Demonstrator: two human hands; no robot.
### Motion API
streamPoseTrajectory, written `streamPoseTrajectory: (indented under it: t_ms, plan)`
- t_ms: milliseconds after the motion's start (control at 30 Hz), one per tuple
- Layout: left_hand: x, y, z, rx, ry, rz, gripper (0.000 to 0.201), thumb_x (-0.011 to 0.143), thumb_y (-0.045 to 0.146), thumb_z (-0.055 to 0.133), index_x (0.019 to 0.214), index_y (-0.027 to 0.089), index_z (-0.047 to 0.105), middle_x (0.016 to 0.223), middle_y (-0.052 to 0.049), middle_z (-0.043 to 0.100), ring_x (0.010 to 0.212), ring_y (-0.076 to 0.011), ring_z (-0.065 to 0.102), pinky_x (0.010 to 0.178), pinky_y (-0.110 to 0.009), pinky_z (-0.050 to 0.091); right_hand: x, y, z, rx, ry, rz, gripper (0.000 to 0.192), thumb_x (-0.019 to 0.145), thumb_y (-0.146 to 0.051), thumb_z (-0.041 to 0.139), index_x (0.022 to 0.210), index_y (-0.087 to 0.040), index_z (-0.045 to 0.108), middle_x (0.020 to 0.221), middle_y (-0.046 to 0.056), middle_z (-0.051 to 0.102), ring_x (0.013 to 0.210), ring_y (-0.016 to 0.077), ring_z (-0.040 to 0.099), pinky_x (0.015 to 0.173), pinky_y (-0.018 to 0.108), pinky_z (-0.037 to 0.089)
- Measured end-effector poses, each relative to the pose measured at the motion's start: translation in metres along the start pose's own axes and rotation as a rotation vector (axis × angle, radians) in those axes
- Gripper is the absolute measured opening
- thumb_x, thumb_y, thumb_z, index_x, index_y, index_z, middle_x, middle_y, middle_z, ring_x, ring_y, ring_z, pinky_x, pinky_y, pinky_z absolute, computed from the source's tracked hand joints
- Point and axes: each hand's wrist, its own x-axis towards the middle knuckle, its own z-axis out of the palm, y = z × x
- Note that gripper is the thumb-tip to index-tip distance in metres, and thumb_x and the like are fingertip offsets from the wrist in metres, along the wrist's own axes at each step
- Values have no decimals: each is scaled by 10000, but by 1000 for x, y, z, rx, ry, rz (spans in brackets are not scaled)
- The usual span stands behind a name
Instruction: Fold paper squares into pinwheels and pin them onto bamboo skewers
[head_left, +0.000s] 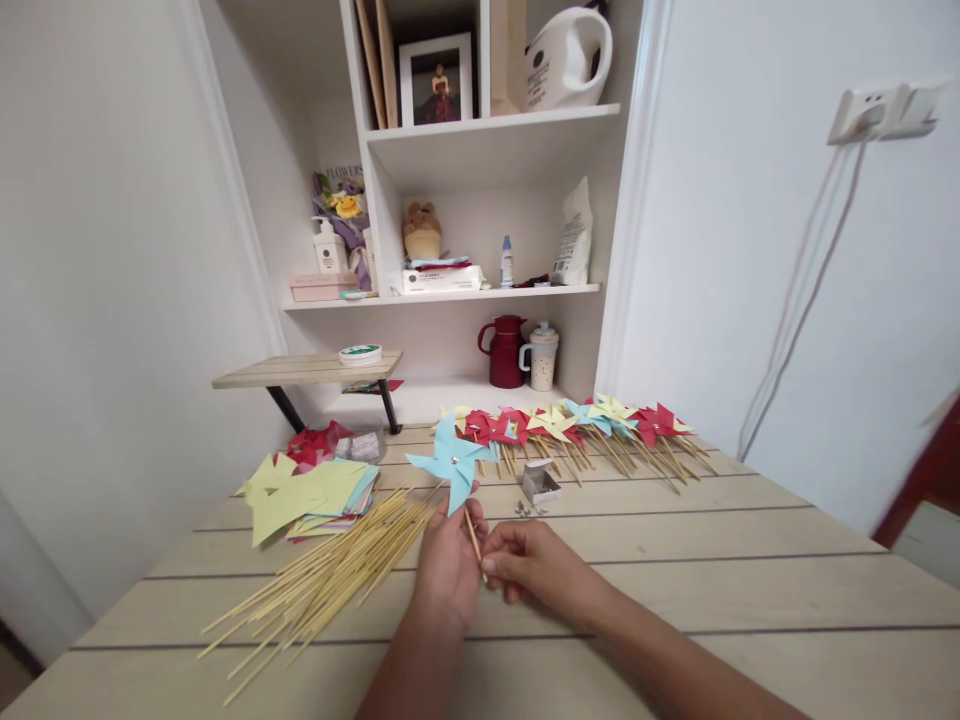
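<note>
Blue pinwheel (453, 462) sits on its stick in your left hand (448, 575) and right hand (534, 565), both grips pinched on the stick above the surface (750, 580), finished pinwheels (577, 425) behind, many loose sticks (330, 575) and paper squares (307, 495) left.

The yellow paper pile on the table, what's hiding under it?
Under the yellow paper pile you can see edges of light blue and red sheets peeking out at the right. How many sheets lie below is covered. Red paper sits behind it.
</note>
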Motion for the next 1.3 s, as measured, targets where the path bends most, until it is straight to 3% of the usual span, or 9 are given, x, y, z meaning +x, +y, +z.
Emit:
streamPoseTrajectory:
  t_ms: [333, 733, 1000, 1167, 1300]
  plan:
    - [-1, 0, 1, -7, 26, 3, 141, 722, 166, 713, 860, 150, 694, 640, 16, 555, 545, -74, 490, 552, -185, 434, -3, -2, 4, -52, -27, 68, 154, 691, -296, 645, 646, -155, 604, 559, -7, 618, 437, 84, 499, 459, 208, 377]
    - [-4, 1, 1, 61, -14, 0, 268, 687, 260, 777, 915, 136, 710, 665, 11, 560, 541, -72, 485, 510, -183, 403, 1, 7, 4, 24, 29, 46, 194, 691, -326, 684, 627, -154, 620, 531, -19, 605, 413, 78, 474, 437, 209, 336]
    - [-5, -1, -1, 128, -58, -9, 353, 681, 363, 815, 914, 112, 729, 708, -8, 577, 585, -74, 513, 523, -182, 427, 2, 4, 3, 93, 52, 44, 292, 682, -420, 716, 631, -150, 619, 527, -18, 608, 410, 74, 473, 446, 214, 348]
    - [-2, -2, -4, 229, -85, 0, 407, 687, 446, 791, 921, 122, 711, 721, -12, 597, 518, -87, 520, 419, -198, 374, 2, 5, 3, 130, 88, -5, 375, 680, -509, 737, 655, -153, 622, 546, -19, 603, 441, 82, 489, 475, 223, 378]
    - [2, -2, -6, 199, -45, -2, 406, 655, 436, 816, 879, 118, 702, 712, -15, 608, 505, -88, 520, 386, -196, 357, 1, 3, 3, 158, 59, -47, 510, 772, -650, 615, 736, -142, 636, 667, 19, 654, 495, 91, 542, 512, 227, 396]
